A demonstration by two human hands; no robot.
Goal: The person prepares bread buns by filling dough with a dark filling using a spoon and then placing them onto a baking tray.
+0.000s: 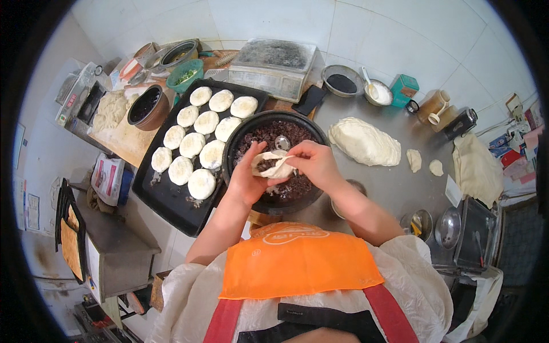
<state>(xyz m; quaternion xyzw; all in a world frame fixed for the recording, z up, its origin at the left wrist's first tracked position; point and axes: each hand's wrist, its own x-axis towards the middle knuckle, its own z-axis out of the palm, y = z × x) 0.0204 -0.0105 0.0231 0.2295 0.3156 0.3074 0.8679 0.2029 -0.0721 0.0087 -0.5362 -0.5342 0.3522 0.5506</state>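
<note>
My left hand (pixel 249 178) cups a round dough wrapper (pixel 280 167) with dark red-brown filling showing in its opening. The fingertips of my right hand (pixel 315 163) pinch the wrapper's edge on its right side. Both hands are over a large black bowl (pixel 231 150) of crumbly dark filling (pixel 264 132). A metal spoon (pixel 282 142) rests in that filling, just beyond my fingers. To the left, a black baking tray (pixel 171 208) bears several round, flattened filled buns (pixel 201 184), pale and floury.
A large dough lump (pixel 365 143) and two small dough pieces (pixel 414 160) lie on the steel table at right. Behind stand a scale (pixel 274 63), a bowl of black seeds (pixel 342 83) and a bowl of white powder (pixel 378 92). A brown pot (pixel 150 108) stands left of the tray.
</note>
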